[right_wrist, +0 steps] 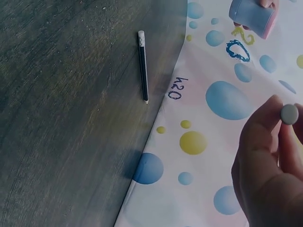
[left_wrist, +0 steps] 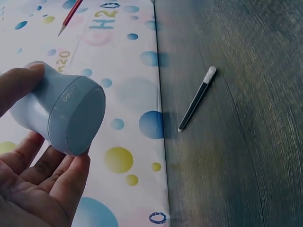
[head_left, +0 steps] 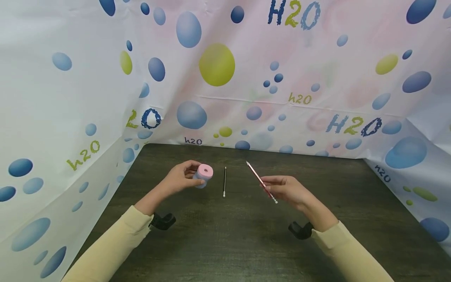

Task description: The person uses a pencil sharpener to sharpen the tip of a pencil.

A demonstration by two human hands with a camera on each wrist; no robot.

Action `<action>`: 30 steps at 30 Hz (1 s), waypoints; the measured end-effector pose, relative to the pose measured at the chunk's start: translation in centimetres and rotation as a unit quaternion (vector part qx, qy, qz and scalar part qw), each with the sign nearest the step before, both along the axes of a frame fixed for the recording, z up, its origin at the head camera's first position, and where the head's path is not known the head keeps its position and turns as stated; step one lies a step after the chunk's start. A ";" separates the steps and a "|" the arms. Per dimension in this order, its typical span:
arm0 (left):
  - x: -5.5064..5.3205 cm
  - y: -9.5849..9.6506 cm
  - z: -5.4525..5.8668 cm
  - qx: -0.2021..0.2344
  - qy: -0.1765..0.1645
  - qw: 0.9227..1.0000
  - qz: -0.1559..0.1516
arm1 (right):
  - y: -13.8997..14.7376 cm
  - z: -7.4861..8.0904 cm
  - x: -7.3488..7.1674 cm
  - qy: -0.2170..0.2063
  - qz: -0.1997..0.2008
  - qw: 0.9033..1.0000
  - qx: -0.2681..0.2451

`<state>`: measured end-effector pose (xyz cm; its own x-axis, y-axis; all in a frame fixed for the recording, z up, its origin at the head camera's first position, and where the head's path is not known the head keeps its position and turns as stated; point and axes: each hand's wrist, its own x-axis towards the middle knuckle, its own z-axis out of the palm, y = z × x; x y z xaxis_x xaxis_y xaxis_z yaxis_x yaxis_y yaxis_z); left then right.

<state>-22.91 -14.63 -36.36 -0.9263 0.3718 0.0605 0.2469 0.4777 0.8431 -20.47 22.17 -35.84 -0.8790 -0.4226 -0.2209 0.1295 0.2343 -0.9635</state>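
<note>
My left hand (head_left: 179, 176) holds a pencil sharpener (head_left: 205, 171) above the table, thumb on one side and fingers on the other. Its top is pink with a round hole, and its light blue body (left_wrist: 71, 111) fills the near part of the left wrist view. Between thumb and fingers, my right hand (head_left: 287, 190) pinches a red pencil (head_left: 258, 178), its tip pointing up and left. The white eraser end (right_wrist: 289, 114) faces the camera in the right wrist view. A black pencil (head_left: 224, 182) with a white eraser lies on the table between both hands.
The dark wooden table (head_left: 211, 243) is enclosed at the back and sides by a white sheet (head_left: 246, 78) printed with coloured dots and H2O lettering. A black band with a mount (head_left: 163, 221) sits at the left wrist, and another mount (head_left: 300, 230) at the right.
</note>
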 end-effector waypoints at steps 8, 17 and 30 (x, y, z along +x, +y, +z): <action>0.5 1.1 0.1 0.004 0.004 1.000 -0.024 | -0.4 0.0 0.4 0.018 0.018 1.000 0.016; 0.5 2.3 0.3 -0.005 0.005 0.999 -0.037 | -0.9 0.1 0.8 0.023 0.033 0.999 0.016; 0.5 3.4 0.3 -0.025 0.008 0.998 -0.049 | -1.6 0.1 1.1 0.040 0.065 0.996 0.040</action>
